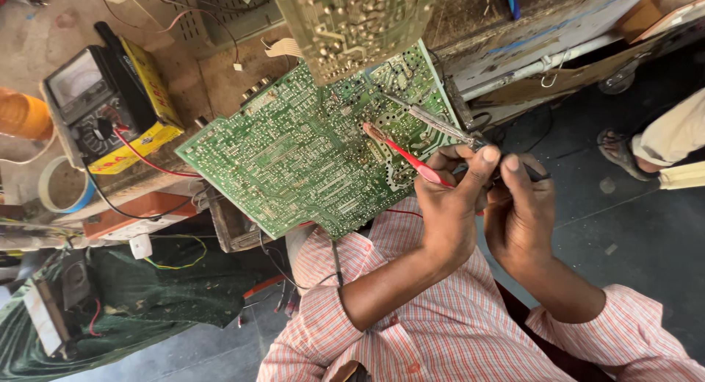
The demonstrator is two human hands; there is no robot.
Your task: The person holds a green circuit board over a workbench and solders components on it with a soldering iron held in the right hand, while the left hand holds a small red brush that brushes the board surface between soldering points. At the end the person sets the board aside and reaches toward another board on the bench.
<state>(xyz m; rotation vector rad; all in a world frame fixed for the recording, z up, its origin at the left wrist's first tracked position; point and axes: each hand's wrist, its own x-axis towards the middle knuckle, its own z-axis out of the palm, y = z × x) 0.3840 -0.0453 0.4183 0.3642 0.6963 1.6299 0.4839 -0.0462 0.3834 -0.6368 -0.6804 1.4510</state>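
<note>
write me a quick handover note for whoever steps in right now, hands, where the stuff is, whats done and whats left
Left hand: pinches the red probe, tip on the solder side of the green circuit board.
Right hand: holds the black probe, tip also on the board.
The board leans off the bench edge over the lap. The analog multimeter lies on the bench to the left, leads plugged in.
Done: both probes placed on the board.
Left: the meter's needle cannot be read from this view; further points appear untested.
</note>
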